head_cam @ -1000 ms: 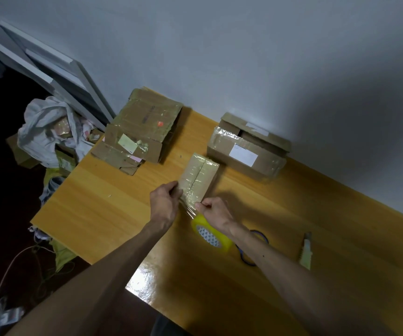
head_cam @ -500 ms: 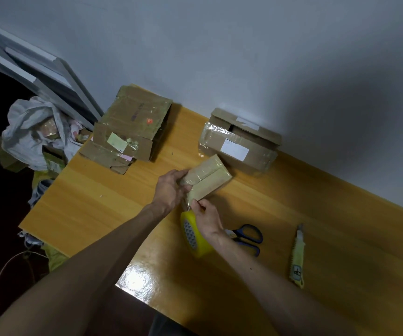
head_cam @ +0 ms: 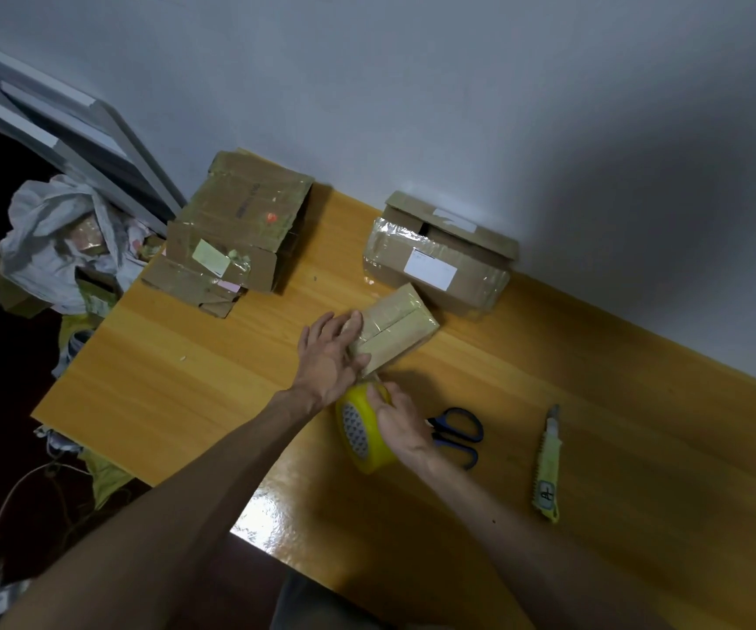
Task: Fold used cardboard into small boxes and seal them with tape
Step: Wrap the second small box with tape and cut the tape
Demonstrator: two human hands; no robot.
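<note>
Head view, catalogued from largest to smallest:

- Table [head_cam: 176, 384]: yellow wood, set against the far wall; it carries all the items below.
- Flattened cardboard [head_cam: 235, 229]: a stack of used, taped pieces at the far left corner of the table, untouched stock for further boxes.
- Large taped box [head_cam: 440, 261]: at the far side against the wall, white label facing near, top flap raised.
- Small box [head_cam: 401, 327]: the task's thing, lying on the table centre just near the large box. A moment ago it pointed away from the person; it now lies turned crosswise, which suggests a new edge is being presented for tape.
- Left hand [head_cam: 330, 352]: fingers spread flat, pressing the box's left end rather than pinching it as before; judged to be smoothing tape down.
- Right hand [head_cam: 396, 418]: fingers wrapped over the tape roll, holding it just near the box.
- Tape roll [head_cam: 358, 431]: yellow, on edge, now drawn back from the box; whether a strip still joins them cannot be told. Sealing looks close to finished on this box.
- Utility knife [head_cam: 546, 461]: yellow, well right, untouched.
- Scissors [head_cam: 458, 434]: blue handles, just right of the right hand, likely needed to cut the tape.
</note>
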